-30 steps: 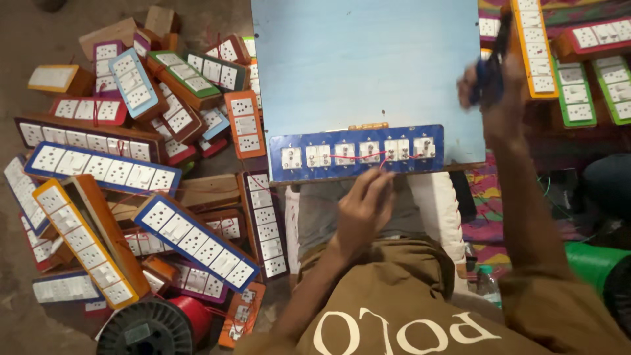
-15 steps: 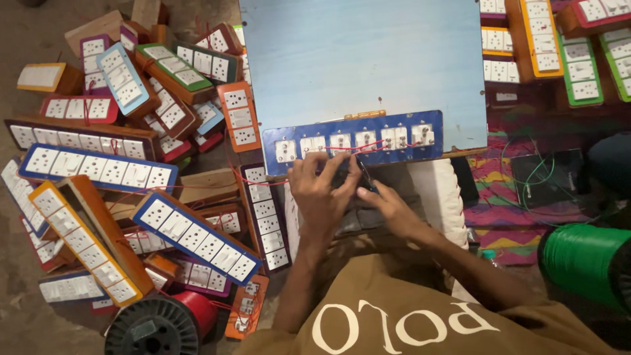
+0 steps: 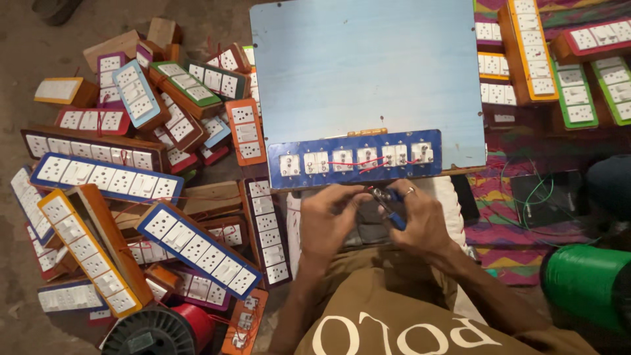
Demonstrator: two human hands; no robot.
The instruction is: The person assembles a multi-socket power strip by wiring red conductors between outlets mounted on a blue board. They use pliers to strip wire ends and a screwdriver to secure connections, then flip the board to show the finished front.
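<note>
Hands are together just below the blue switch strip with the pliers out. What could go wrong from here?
The right hand holds blue-handled pliers close to the left hand fingertips; a slip could pinch them. Thin red wire lies loose across the blue switch strip; a tug could snag or pull it. The strip sits at the near edge of the light blue board and might shift.

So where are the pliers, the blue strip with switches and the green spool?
pliers (image 3: 393, 209), head view, on the blue handle.
blue strip (image 3: 355, 176), head view, on its bare lower edge.
green spool (image 3: 582, 283), head view, on its wound side.
</note>
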